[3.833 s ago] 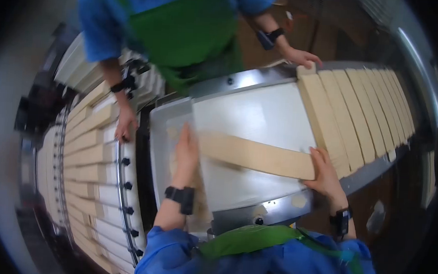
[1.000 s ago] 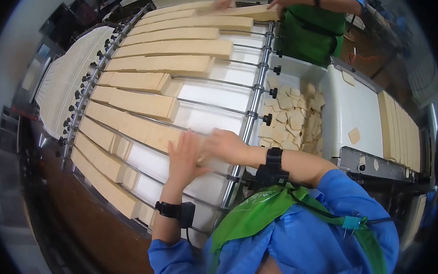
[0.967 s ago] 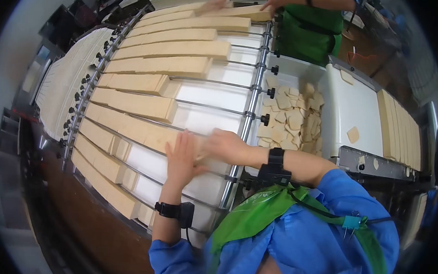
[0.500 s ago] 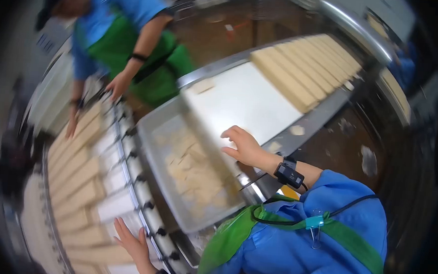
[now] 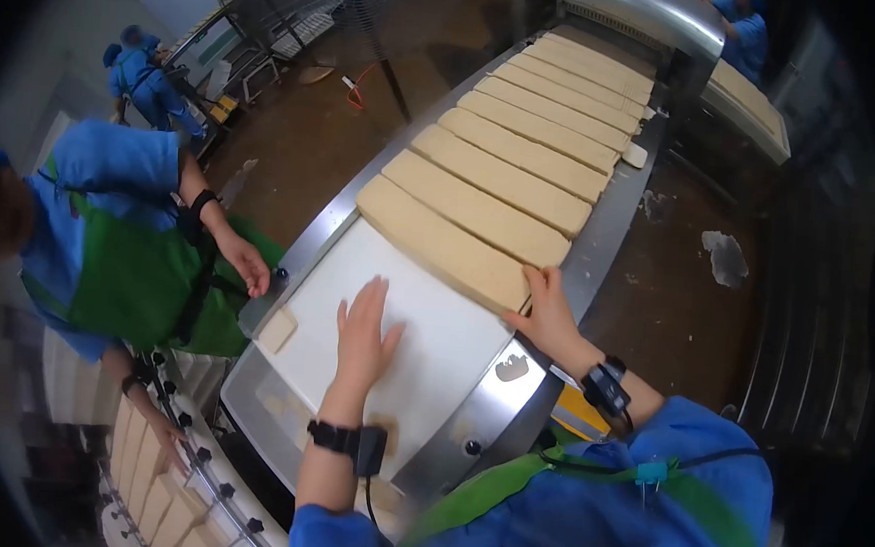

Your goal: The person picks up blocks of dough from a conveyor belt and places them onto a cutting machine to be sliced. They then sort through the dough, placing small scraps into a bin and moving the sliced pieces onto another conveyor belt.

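Several long, pale yellow slabs lie side by side on a white conveyor belt (image 5: 412,287). My right hand (image 5: 545,315) grips the right end of the nearest slab (image 5: 449,244), thumb on its near side and fingers behind the end. Over the bare part of the belt, my left hand (image 5: 362,334) is open, fingers stretched toward that slab and apart from it. A small pale offcut (image 5: 277,330) lies at the belt's left edge.
At left, a co-worker in a green apron (image 5: 126,285) stands beside a lower conveyor rail (image 5: 207,475) with more slabs. A metal machine housing (image 5: 634,10) spans the belt's far end. Scraps lie on the brown floor (image 5: 695,319).
My view has swung toward the belt. My left hand has moved from the lower conveyor to above the white belt. My right hand has reached forward and taken hold of the nearest slab's end.
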`<act>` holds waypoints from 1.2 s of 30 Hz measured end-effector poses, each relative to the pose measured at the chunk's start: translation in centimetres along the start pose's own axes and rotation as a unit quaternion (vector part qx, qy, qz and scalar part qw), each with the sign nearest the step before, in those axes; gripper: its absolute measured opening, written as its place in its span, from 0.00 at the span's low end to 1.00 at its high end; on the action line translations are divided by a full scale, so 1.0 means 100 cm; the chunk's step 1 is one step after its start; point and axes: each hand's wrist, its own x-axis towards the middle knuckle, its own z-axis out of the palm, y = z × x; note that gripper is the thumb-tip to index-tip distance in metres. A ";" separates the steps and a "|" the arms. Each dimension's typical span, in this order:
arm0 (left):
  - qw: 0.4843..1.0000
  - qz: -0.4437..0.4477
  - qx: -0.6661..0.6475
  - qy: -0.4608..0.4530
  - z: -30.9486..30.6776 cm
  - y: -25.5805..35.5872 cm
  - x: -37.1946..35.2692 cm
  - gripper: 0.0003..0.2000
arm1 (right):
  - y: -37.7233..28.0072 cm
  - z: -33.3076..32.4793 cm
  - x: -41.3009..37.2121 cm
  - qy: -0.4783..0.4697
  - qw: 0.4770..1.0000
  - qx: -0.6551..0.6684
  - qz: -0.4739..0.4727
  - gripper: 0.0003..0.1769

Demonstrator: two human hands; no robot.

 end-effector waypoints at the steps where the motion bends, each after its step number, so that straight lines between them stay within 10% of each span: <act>1: 1.000 -0.007 -0.017 0.009 0.009 -0.010 0.032 0.34 | -0.003 -0.006 0.003 -0.014 1.000 0.011 0.012 0.42; 7: 0.986 -0.011 -0.032 0.164 0.046 -0.092 0.199 0.28 | -0.011 -0.006 0.011 -0.024 0.999 -0.029 -0.017 0.47; 10: 0.988 -0.142 -0.034 -0.051 0.047 -0.102 0.228 0.24 | -0.020 -0.005 0.021 -0.034 0.997 -0.067 -0.027 0.49; 11: 0.992 -0.120 -0.027 0.009 0.051 -0.102 0.225 0.22 | -0.021 -0.004 0.024 -0.044 0.996 -0.081 -0.013 0.52; 18: 0.969 -0.223 -0.092 0.046 0.000 -0.115 0.101 0.17 | -0.019 -0.018 0.042 -0.151 0.983 -0.052 -0.093 0.47; 25: 0.764 -0.442 -0.448 0.143 -0.025 -0.103 -0.117 0.17 | -0.022 -0.020 0.065 -0.311 0.917 -0.003 -0.251 0.46; 30: 0.907 -0.294 0.055 0.295 -0.021 -0.084 -0.132 0.19 | -0.035 -0.021 0.056 -0.326 0.928 -0.058 -0.173 0.55; 32: 0.909 -0.407 -0.032 0.091 -0.009 -0.077 -0.117 0.18 | -0.024 -0.011 0.058 -0.323 0.931 -0.035 -0.169 0.56; 36: 0.880 -0.415 -0.047 0.224 0.011 -0.060 -0.112 0.21 | -0.022 0.006 0.049 -0.310 0.936 0.001 -0.167 0.54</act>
